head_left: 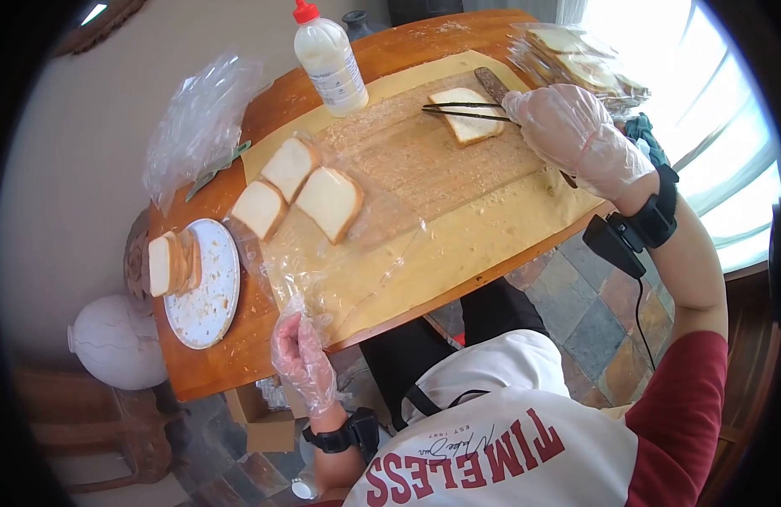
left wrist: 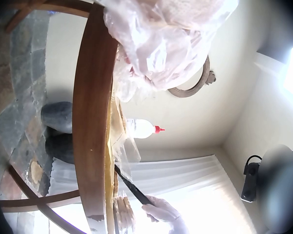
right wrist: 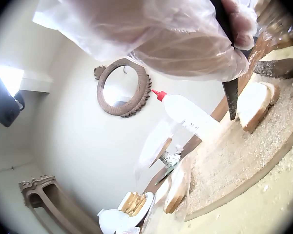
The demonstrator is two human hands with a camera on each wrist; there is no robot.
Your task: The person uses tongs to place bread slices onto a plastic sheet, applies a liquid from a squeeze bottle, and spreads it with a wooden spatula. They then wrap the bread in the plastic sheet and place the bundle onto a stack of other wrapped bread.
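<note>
In a clear plastic glove, the right hand (head_left: 574,139) grips dark tongs (head_left: 466,110), whose two arms lie over a slice of white bread (head_left: 470,127) on the wooden board (head_left: 399,160). The right wrist view has the tongs (right wrist: 230,97) beside that bread (right wrist: 254,108). My gloved left hand (head_left: 302,355) pinches the edge of a clear plastic bag (head_left: 302,283) at the table's front edge. Three bread slices (head_left: 329,203) lie on the plastic at the board's left. In the left wrist view the left hand (left wrist: 161,44) is close up, its fingertips unclear.
A white plate (head_left: 203,317) with stacked bread stands at the far left. Behind the board is a white bottle (head_left: 331,72) with a red cap. Bagged bread (head_left: 585,63) lies at the back right, crumpled plastic (head_left: 196,127) at the back left. A knife (right wrist: 279,68) lies on the board.
</note>
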